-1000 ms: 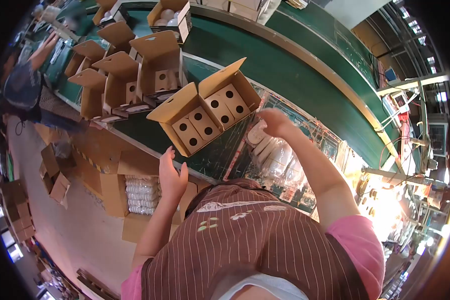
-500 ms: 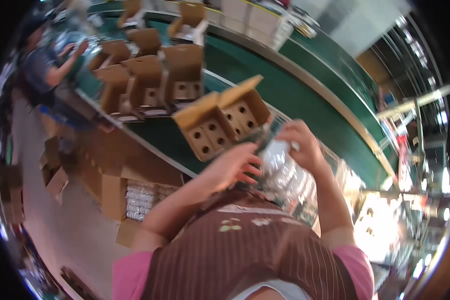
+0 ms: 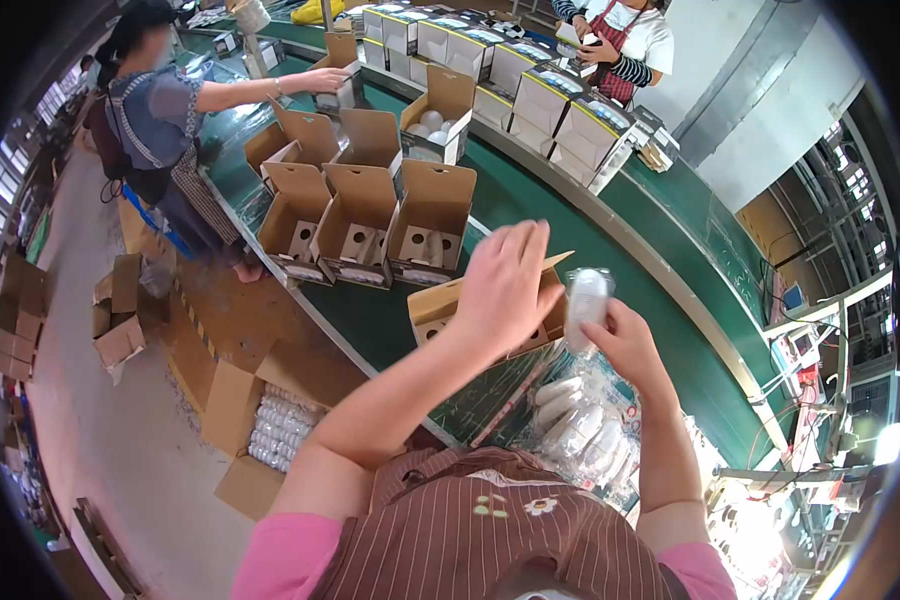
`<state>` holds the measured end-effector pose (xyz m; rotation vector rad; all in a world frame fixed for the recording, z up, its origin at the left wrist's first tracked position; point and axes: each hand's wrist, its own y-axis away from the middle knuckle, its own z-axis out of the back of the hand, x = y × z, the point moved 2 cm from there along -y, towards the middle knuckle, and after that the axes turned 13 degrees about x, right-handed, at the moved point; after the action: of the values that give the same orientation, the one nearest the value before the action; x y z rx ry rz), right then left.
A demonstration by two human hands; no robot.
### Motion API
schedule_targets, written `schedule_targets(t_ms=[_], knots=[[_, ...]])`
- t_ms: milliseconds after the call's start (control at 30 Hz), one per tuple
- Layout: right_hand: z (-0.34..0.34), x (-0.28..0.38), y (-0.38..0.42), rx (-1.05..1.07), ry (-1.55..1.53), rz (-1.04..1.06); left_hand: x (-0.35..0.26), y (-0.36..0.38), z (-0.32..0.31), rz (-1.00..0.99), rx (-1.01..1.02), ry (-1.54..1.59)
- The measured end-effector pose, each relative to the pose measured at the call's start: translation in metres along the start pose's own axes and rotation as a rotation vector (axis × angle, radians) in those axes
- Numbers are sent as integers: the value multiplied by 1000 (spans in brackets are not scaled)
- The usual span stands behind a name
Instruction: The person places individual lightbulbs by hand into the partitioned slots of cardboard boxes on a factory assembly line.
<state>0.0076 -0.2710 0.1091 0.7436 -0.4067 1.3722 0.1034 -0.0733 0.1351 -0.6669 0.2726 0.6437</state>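
Note:
My right hand (image 3: pixel 628 348) pinches a plastic-wrapped white bulb (image 3: pixel 588 308) by its side, held upright just right of an open carton. Over that brown carton (image 3: pixel 435 305) is my left hand (image 3: pixel 508 285), its fingers stretched out and thumb apart, with nothing visible in it. It hides much of the carton and its insert with round holes. Below my right hand lies a heap of similar wrapped white bulbs (image 3: pixel 580 425) in clear plastic on the bench.
Several open cartons (image 3: pixel 358 225) with holed inserts stand on the green conveyor (image 3: pixel 560 215). One carton holds white bulbs (image 3: pixel 433 125). Closed boxes (image 3: pixel 540 90) line the far side. A co-worker (image 3: pixel 160 120) reaches in at left; another person (image 3: pixel 620 45) stands opposite. A floor carton (image 3: pixel 232 400) holds wrapped pieces.
My view has tilted up, showing the far boxes and second person. My left hand has risen over the carton. My right hand now holds a wrapped bulb above the heap.

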Motion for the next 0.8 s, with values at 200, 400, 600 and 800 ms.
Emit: schedule_targets(t_ms=[200,400,600,800], knots=[[-35,23,-79,269,678,-108,50,-40,-59,182,787,-262],[-102,-55,-124,580,796,-110,62,-37,-71,157,731,-152],[-111,-64,-128,643,695,-208,55,-36,-60,119,788,-133],[-146,-66,-136,689,737,-196,52,-32,-63,82,784,-110]])
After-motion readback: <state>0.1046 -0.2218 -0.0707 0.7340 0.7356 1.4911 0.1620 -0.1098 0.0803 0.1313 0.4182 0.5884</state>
